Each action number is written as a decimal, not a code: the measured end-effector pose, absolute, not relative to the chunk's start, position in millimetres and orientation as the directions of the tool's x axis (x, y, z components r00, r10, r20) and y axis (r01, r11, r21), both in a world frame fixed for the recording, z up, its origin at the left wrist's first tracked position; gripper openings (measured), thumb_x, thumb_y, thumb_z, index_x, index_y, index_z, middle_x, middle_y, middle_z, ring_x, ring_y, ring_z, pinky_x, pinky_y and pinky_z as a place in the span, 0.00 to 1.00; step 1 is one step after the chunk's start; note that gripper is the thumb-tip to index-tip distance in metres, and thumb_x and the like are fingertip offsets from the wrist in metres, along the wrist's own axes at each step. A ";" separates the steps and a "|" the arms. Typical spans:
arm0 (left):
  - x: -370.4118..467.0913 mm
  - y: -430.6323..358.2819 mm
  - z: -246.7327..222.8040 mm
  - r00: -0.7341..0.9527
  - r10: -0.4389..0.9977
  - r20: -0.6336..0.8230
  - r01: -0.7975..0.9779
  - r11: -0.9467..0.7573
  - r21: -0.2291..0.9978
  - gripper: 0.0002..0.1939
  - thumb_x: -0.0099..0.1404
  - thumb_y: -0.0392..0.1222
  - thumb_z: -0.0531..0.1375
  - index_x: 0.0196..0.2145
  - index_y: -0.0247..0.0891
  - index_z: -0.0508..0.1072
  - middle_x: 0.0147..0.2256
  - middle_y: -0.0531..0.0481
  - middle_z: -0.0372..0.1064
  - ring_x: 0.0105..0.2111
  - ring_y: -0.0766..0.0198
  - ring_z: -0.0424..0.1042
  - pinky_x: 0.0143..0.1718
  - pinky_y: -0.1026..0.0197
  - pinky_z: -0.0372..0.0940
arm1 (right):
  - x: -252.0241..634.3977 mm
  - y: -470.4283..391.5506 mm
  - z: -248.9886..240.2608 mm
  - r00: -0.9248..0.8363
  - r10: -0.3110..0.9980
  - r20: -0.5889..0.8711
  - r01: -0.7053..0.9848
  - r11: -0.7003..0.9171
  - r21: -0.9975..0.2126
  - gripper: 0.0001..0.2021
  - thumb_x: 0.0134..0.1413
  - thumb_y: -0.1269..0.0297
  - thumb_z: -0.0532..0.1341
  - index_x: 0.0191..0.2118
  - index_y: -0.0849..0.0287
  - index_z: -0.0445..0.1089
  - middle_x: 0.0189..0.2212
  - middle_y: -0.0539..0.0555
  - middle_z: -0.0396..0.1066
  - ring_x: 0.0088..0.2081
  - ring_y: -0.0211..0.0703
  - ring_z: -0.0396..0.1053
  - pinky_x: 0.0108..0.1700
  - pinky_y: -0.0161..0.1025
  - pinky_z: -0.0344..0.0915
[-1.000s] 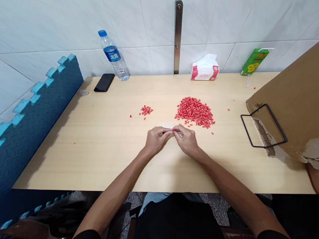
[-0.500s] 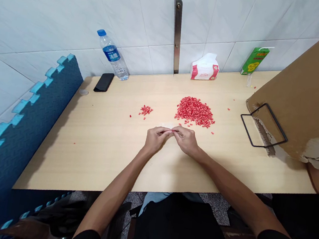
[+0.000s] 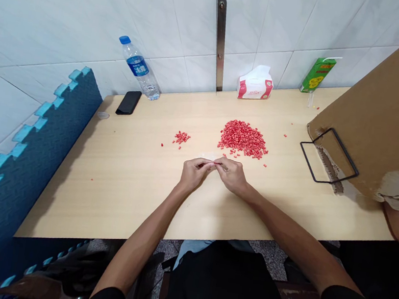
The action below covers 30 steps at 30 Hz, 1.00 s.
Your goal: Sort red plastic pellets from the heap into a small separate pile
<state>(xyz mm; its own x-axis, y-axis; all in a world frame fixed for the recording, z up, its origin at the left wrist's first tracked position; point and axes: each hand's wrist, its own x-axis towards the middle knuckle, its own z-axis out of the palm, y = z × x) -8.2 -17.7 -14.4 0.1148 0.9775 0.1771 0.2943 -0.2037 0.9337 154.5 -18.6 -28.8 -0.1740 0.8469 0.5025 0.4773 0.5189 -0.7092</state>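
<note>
My left hand (image 3: 193, 172) and my right hand (image 3: 232, 175) meet fingertip to fingertip over the table, both closed in a pinch. A trace of red shows where the fingertips join, so a small red piece seems held between them; most of it is hidden by the fingers. Just beyond my hands lies a large pile of small red cylinder-shaped pieces (image 3: 243, 138). To the left is a smaller cluster of the same red pieces (image 3: 182, 137). Something thin, whitish and see-through (image 3: 207, 155) lies on the table right behind my fingertips.
Along the wall stand a water bottle (image 3: 139, 68), a tissue pack (image 3: 256, 84) and a green drink carton (image 3: 317, 75). A black phone (image 3: 129, 103) lies at back left. Blue foam mats (image 3: 36, 146) border the left; a cardboard panel (image 3: 382, 116) with a black wire frame (image 3: 309, 161) borders the right.
The whole view has shifted very slightly. My hands keep the same pinch at the same spot, and the piles look unchanged.
</note>
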 end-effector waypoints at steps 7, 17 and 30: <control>-5.0 -22.6 -4.7 0.154 0.920 0.359 0.502 -0.386 0.774 0.09 0.62 0.44 0.59 0.34 0.38 0.77 0.31 0.48 0.75 0.30 0.66 0.71 0.33 0.63 0.65 | 151.4 -18.5 -29.8 -0.115 0.834 0.540 0.537 0.510 -0.672 0.07 0.56 0.68 0.56 0.32 0.57 0.72 0.27 0.52 0.74 0.28 0.38 0.70 0.34 0.33 0.65; -1.2 -24.4 -7.0 0.249 0.841 0.481 0.690 -0.502 0.521 0.07 0.62 0.40 0.57 0.32 0.39 0.75 0.27 0.51 0.73 0.27 0.67 0.68 0.33 0.63 0.62 | 151.3 -18.3 -31.1 -0.140 0.806 0.576 0.613 0.527 -0.588 0.08 0.54 0.72 0.55 0.31 0.58 0.71 0.26 0.53 0.73 0.28 0.39 0.69 0.34 0.35 0.64; -3.3 -20.8 -6.1 0.124 0.938 0.323 0.587 -0.332 0.739 0.07 0.62 0.40 0.55 0.32 0.37 0.72 0.29 0.51 0.70 0.25 0.69 0.65 0.29 0.65 0.61 | 150.8 -21.8 -20.9 -0.136 0.891 0.433 0.409 0.448 -0.795 0.14 0.53 0.65 0.59 0.46 0.57 0.67 0.35 0.54 0.74 0.36 0.41 0.73 0.40 0.37 0.68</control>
